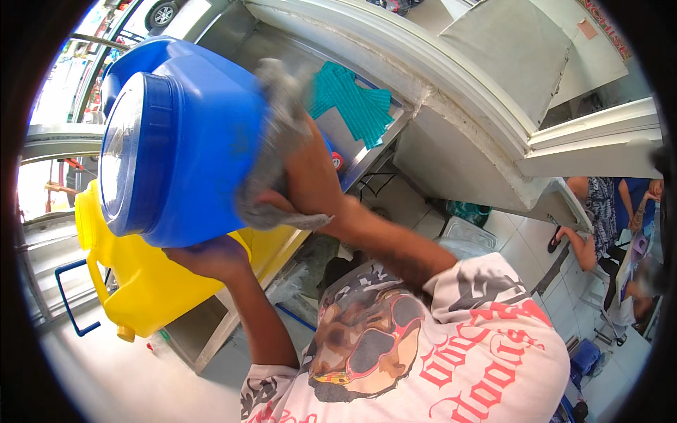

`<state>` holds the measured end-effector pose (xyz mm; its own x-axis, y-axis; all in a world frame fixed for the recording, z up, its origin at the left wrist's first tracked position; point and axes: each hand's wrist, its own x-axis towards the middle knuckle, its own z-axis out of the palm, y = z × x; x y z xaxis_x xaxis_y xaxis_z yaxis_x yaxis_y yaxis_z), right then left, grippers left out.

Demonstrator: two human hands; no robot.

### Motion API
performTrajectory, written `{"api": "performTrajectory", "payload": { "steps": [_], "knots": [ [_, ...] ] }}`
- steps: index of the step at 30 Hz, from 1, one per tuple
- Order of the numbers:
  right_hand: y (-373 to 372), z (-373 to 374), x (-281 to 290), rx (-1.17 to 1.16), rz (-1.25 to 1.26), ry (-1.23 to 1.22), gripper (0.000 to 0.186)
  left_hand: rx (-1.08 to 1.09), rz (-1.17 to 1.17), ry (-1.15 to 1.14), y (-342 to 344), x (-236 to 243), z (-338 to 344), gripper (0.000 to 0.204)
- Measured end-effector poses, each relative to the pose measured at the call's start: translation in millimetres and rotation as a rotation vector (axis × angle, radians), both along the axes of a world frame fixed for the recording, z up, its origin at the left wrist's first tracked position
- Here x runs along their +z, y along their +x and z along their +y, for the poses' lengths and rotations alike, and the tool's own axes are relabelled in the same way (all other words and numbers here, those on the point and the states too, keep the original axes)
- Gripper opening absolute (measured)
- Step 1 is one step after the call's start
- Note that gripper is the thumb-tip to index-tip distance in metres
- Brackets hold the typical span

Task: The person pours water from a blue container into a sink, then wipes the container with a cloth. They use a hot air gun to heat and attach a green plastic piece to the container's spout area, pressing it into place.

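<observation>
A large blue plastic water container [211,127] lies tilted on its side in front of me, its round screw lid [130,151] facing left. From beneath, my left hand [211,259] grips the container near the lid end; most of its fingers are hidden behind the blue wall. My right hand [307,180] holds a grey cloth [278,134] pressed against the container's other end. Both cloth and hand are blurred by motion. Below and behind the blue container stands a yellow plastic water container [151,282] with a handle and a small yellow spigot cap.
A teal ribbed cloth [352,102] lies on the steel counter [296,53] beyond my hands. A blue metal handle [67,299] projects at the left. White window framing [437,70] runs across the upper right. Other people sit at the far right, near a table [627,278].
</observation>
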<state>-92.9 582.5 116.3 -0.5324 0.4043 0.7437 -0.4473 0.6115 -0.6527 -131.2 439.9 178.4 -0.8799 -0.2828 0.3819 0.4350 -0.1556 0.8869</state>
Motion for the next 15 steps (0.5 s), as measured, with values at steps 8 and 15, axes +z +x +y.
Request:
{"api": "performTrajectory", "payload": {
  "steps": [8, 15],
  "knots": [
    [8, -19, -142, 0.145, -0.222, -0.913, 0.045, -0.172, -0.013, -0.037, -13, 4, -34, 0.057],
    [-8, -46, -124, -0.326, -0.181, -0.405, 0.041, -0.441, -0.013, -0.053, -22, 10, -57, 0.065]
  ]
}}
